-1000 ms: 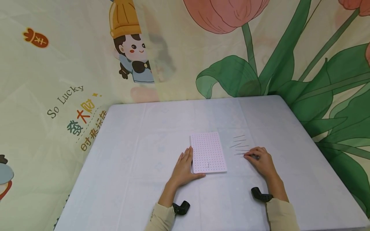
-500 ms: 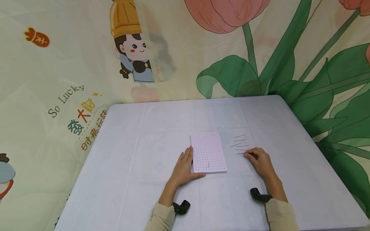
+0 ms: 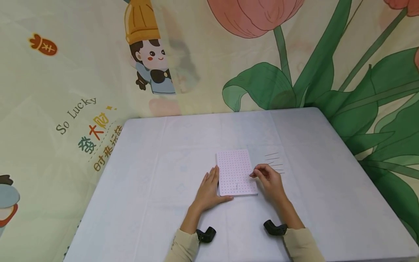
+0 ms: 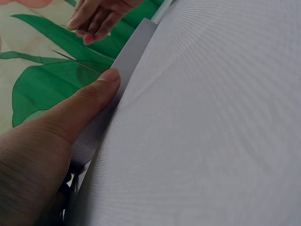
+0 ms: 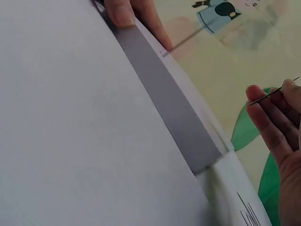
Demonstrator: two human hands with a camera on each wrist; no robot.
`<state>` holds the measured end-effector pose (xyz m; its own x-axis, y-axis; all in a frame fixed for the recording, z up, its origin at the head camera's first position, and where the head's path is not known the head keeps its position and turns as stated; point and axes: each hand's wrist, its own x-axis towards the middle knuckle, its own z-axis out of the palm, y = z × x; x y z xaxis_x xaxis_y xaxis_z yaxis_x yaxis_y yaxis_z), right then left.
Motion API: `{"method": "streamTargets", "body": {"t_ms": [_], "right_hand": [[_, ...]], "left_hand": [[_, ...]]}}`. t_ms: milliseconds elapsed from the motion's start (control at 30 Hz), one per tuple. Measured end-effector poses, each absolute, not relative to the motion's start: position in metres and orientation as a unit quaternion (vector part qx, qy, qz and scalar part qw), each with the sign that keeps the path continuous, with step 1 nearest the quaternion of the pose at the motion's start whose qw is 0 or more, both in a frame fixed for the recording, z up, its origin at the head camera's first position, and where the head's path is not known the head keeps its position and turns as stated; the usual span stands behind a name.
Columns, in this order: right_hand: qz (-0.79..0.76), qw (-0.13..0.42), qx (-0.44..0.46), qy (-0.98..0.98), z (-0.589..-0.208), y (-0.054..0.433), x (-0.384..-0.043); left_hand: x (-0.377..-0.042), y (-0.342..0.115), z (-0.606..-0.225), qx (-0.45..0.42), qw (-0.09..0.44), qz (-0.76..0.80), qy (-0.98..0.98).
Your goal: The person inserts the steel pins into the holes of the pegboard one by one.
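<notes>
A flat white board [image 3: 234,163] printed with rows of small pink dots lies on the table. My left hand [image 3: 207,189] rests against it, straight fingers along its left side and thumb [image 4: 96,92] pressing its near edge. One thin needle [image 3: 237,186] stands upright in the board close to that near edge, and shows as a slanting line in both wrist views. At the board's right edge, my right hand [image 3: 270,182] pinches another needle [image 5: 265,97] between thumb and fingertips; in the right wrist view it lies across the fingers.
Several loose needles [image 3: 271,154] lie in a rough column on the white-covered table [image 3: 183,138], right of the board, partly behind my right hand. A printed cloth [image 3: 196,54] with tulips and a cartoon figure hangs behind the table. Black wrist cameras [image 3: 206,235] sit at both cuffs.
My right hand has taken a needle from the loose ones and moved left to the board's right edge. The left hand and the upright needle stay in place.
</notes>
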<state>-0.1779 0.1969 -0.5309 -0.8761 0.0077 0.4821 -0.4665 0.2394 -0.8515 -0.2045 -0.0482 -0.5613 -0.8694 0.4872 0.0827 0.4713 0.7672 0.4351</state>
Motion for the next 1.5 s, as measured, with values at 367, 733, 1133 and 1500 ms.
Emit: {"method": "streamTargets", "body": {"t_ms": [367,733,1133,1500], "right_hand": [[0.601,0.143,0.242,-0.749,-0.524,0.157,-0.172],[0.574,0.138,0.243,-0.77,-0.526,0.153,-0.173],[0.557,0.146,0.259,-0.775,-0.526,0.152,-0.173],[0.541,0.152,0.27,-0.781,-0.524,0.153,-0.174]], "left_hand": [[-0.204,-0.049,-0.562,0.261,0.016,0.225,0.939],[-0.205,-0.05,-0.56,0.26,0.014,0.229,0.938],[-0.205,-0.05,-0.56,0.267,0.007,0.229,0.936],[-0.204,-0.052,-0.559,0.267,0.008,0.234,0.935]]}}
